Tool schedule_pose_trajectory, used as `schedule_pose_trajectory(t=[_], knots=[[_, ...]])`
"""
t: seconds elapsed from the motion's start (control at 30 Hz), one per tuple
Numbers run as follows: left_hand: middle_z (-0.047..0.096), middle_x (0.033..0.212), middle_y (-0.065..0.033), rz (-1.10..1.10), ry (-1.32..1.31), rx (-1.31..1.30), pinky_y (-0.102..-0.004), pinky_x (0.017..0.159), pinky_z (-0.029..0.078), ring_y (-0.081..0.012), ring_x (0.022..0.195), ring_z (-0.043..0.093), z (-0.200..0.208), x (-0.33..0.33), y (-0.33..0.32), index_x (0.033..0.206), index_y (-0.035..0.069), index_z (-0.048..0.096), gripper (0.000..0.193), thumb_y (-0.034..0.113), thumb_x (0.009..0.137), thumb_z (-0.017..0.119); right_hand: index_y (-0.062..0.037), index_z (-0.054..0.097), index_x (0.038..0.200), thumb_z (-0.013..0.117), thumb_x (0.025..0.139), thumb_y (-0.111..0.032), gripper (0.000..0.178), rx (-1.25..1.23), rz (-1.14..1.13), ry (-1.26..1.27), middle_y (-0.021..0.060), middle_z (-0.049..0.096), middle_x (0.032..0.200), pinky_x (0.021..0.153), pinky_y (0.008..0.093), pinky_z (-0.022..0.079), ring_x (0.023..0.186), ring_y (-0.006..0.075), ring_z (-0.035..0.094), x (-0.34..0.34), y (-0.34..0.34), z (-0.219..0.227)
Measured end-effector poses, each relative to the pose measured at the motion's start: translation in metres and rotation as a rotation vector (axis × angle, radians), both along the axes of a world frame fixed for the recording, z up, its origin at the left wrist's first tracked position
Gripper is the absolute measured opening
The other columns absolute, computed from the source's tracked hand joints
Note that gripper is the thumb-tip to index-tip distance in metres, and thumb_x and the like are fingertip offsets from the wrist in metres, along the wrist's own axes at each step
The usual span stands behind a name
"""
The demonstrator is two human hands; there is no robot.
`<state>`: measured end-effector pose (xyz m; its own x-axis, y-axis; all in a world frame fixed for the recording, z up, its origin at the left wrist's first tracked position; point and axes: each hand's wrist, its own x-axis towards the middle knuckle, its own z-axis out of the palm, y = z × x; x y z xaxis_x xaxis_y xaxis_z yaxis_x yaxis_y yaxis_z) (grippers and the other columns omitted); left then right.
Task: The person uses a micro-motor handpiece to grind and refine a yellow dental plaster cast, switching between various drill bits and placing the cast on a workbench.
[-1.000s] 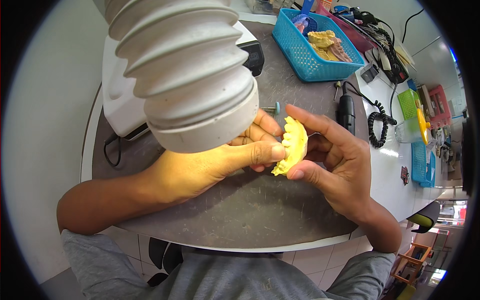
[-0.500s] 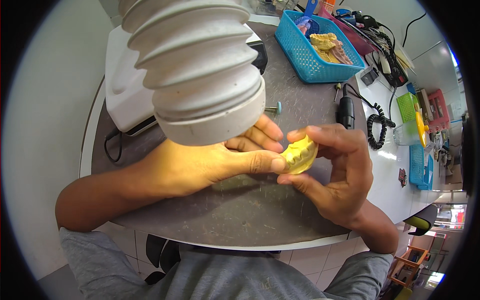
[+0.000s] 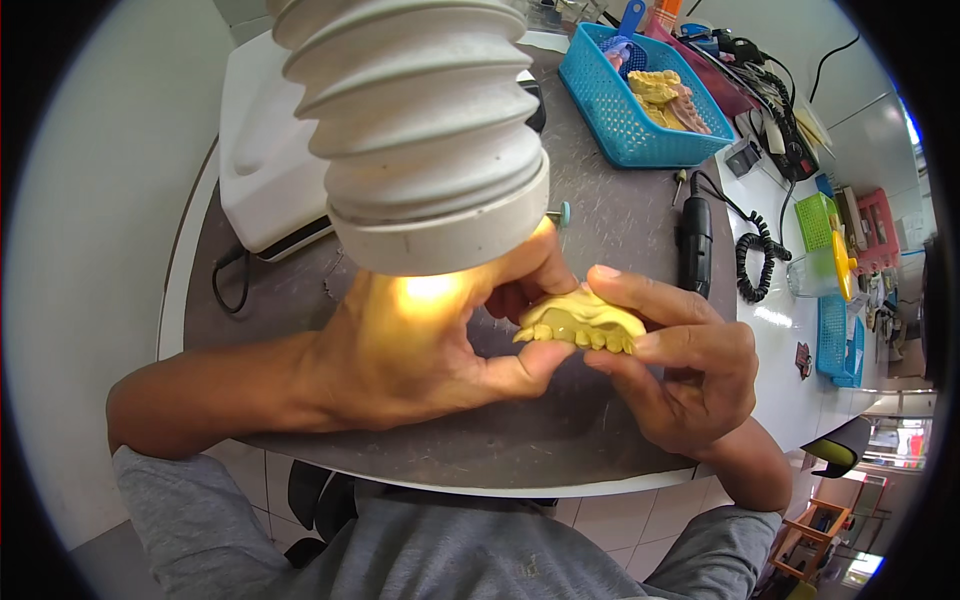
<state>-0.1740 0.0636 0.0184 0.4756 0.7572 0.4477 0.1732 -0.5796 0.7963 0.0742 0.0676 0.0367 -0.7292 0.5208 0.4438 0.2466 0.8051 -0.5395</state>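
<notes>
A yellow dental cast (image 3: 585,322) with a row of teeth along its lower edge is held between my two hands above the table. My left hand (image 3: 440,330) pinches its left end, thumb below and fingers behind; a bright patch of light falls on the back of this hand. My right hand (image 3: 690,360) grips the right end, with the thumb under the teeth and fingertips on the upper edge and side. Part of my left hand's fingers is hidden behind the cast and below the white ribbed hose (image 3: 430,130).
A blue basket (image 3: 640,145) with more casts stands at the far right. Near it lie a black handpiece (image 3: 695,245) and its coiled cord (image 3: 755,260). A white machine (image 3: 265,150) is at the left. The wide hose hangs low over my left hand.
The cast has been turned, so its tooth row now faces down and toward me. My left hand has closed in around its left end; its fingers were stretched out before.
</notes>
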Motion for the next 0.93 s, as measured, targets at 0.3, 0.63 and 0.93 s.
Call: schedule_pose_trajectory(t=[0.3, 0.63, 0.93], knots=[[0.063, 0.084, -0.0098, 0.041, 0.025, 0.245, -0.0283, 0.065, 0.048, -0.0170, 0.072, 0.060, -0.003, -0.003, 0.002, 0.101, -0.004, 0.066, 0.033, 0.000, 0.074, 0.085, -0.0047, 0.041, 0.114, 0.077, 0.087, 0.006, 0.046, 0.057, 0.028, -0.117, 0.0354, 0.062, 0.128, 0.093, 0.0380, 0.059, 0.115, 0.0384, 0.069, -0.002, 0.000, 0.008], [0.066, 0.087, -0.0131, 0.049, 0.021, 0.316, -0.0302, 0.063, 0.050, -0.0208, 0.075, 0.065, -0.002, -0.004, 0.003, 0.103, -0.004, 0.067, 0.033, -0.001, 0.075, 0.085, -0.0039, 0.043, 0.114, 0.076, 0.088, 0.006, 0.043, 0.043, 0.043, -0.001, 0.0349, 0.061, 0.127, 0.093, 0.0382, 0.059, 0.115, 0.0408, 0.069, -0.004, -0.001, -0.005], [0.066, 0.100, -0.0112, -0.036, 0.097, 0.126, -0.0296, 0.074, 0.053, -0.0210, 0.088, 0.064, -0.010, -0.007, 0.007, 0.115, -0.001, 0.069, 0.039, 0.001, 0.079, 0.085, 0.0013, 0.068, 0.124, 0.071, 0.098, -0.011, 0.028, -0.782, -0.213, 0.167, 0.0228, 0.071, 0.119, 0.088, 0.0292, 0.060, 0.102, 0.0227, 0.073, -0.002, 0.003, 0.004]])
